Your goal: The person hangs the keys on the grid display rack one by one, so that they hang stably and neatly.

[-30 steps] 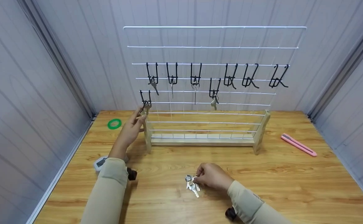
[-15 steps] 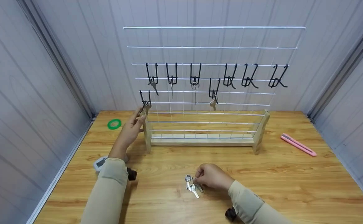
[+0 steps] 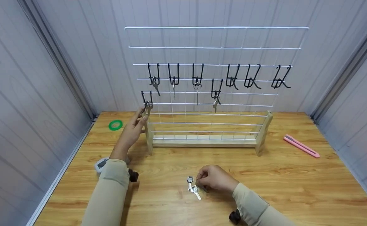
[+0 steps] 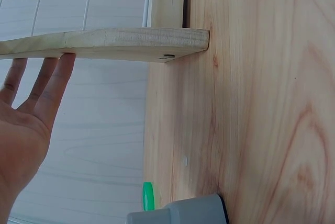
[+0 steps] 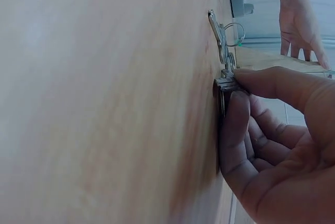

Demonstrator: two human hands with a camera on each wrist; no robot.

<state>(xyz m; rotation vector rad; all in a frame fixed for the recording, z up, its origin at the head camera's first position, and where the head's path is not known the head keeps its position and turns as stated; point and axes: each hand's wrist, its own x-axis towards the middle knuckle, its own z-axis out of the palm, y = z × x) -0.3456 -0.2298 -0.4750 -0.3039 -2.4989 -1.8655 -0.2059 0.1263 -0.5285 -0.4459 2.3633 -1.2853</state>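
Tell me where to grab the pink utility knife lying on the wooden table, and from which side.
Grip the pink utility knife across the middle of its long slim body, coming down from above. It lies flat on the wooden table, slanted, with open space on both long sides, so fingers and thumb could probably pinch those edges. Its blade state is too small to tell.

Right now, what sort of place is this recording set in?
Probably a staged test booth, not a home: plain grey panel walls enclose a wooden table with a wire grid key rack.

Eight black hooks (image 3: 197, 74), five hung keys (image 3: 215, 105), one wire rack (image 3: 216, 47), one green tape roll (image 3: 115, 125), one pink cutter (image 3: 301, 146)
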